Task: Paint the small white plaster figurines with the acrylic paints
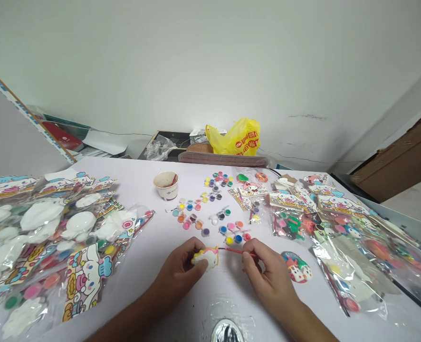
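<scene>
The small figure (210, 261) sits in the left hand (180, 263), white with a yellow edge and a pink line, just above the tabletop (192, 199). That hand's fingers pinch it, thumb across its white face. The right hand (265, 268), at 3 o'clock from it, has its fingers closed on a red brush (234, 251) whose tip reaches the figure's edge; whether it touches, I cannot tell. The figure is probably light, stiff and brittle, like plaster, and slick wherever paint is wet; best held gently by bare white parts.

The tabletop is pale and smooth. Paint pots (238, 239) spread from 11 to 2 o'clock of the figure, a cup (167, 192) stands at 11, and a painted disc (296, 267) lies at 3. Packets crowd 9 o'clock (80, 225) and 3 o'clock (360, 270). Beyond the far edge, towards 12, a yellow bag (237, 137) sits before a plain wall (160, 61).
</scene>
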{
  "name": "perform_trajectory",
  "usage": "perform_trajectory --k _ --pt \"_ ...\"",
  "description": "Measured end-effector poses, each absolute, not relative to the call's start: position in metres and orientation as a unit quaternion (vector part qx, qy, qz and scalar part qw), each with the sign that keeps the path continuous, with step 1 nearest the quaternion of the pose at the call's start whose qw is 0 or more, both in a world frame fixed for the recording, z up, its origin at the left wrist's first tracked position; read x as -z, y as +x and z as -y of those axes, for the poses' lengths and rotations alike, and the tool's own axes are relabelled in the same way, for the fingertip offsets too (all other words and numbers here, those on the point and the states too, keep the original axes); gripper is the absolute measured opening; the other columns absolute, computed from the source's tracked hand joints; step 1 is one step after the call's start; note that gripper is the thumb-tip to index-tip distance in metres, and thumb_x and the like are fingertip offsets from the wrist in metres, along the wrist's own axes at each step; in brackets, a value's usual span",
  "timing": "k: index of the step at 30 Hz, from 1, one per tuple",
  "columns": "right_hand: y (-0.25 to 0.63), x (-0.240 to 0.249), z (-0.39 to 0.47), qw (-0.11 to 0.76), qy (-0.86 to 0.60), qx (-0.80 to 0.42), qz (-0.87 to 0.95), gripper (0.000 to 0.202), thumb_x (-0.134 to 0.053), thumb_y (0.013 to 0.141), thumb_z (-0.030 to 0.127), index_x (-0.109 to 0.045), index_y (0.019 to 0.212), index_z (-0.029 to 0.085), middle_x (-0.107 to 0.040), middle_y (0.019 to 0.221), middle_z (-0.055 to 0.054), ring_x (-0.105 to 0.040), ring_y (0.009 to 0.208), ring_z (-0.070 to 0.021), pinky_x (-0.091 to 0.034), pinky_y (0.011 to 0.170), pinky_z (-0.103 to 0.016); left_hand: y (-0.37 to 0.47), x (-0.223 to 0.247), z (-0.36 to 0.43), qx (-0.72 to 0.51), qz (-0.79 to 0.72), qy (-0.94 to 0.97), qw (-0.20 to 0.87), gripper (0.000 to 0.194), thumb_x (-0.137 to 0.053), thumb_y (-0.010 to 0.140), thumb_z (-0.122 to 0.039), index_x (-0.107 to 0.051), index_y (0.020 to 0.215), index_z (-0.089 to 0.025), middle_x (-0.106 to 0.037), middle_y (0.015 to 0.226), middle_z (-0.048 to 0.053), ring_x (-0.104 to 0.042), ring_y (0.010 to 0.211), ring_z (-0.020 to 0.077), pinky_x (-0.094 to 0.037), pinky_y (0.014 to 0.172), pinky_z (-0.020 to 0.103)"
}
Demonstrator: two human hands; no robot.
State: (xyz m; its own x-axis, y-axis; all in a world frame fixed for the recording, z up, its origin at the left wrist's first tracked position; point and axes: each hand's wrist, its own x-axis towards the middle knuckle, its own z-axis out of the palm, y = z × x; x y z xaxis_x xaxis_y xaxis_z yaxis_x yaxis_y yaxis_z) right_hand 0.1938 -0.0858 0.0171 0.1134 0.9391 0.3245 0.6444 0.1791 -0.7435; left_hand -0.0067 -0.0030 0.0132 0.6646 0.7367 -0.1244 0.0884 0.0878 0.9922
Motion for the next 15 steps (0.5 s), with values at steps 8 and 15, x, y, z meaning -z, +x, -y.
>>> perform_trajectory --k 8,15 --pt "0.1941 -0.0161 0.0861 0.419 -0.610 -0.169 0.650 0.019 -0.042 0.093 0.021 -0.046 0.074 0.021 -0.048 0.063 0.003 -0.044 0.055 -0.0130 -0.032 0.050 -0.023 -0.0081 -0.0106 0.0037 -0.244 -0.326 0.633 0.659 0.021 -0.055 0.086 -0.038 -0.048 0.081 -0.019 -0.039 0.070 -0.005 -0.034 0.065 0.0127 -0.028 0.059 0.024" --pt "0.1947 -0.0170 0.0864 0.425 -0.613 -0.160 0.647 0.020 -0.041 0.093 0.021 -0.045 0.073 0.021 -0.048 0.062 0.003 -0.044 0.054 -0.0130 -0.034 0.050 -0.023 -0.0073 -0.0125 0.0029 -0.245 -0.326 0.630 0.661 0.022 -0.056 0.086 -0.039 -0.047 0.081 -0.019 -0.038 0.070 -0.005 -0.033 0.065 0.0128 -0.029 0.059 0.024"
